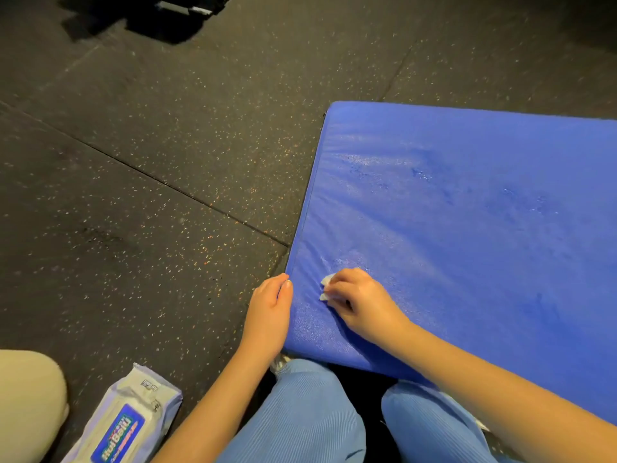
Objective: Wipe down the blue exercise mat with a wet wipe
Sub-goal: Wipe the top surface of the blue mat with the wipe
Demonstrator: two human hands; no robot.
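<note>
One crumpled white wipe [326, 287] (right hand [359, 300] gripping) presses dimpled blue mat [467, 212].

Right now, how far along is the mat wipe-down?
Partly done. Damp sheen shows on the mat toward its far left corner and just ahead of the wipe. In hand: the right hand pinches the wipe on the near left corner; the left hand rests against the mat's edge. Left: the right side looks mostly dry and runs out of view.

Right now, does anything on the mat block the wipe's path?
Nothing visible does. The right hand holds the wet wipe on the blue mat near its left edge; the left hand rests at that edge.
</note>
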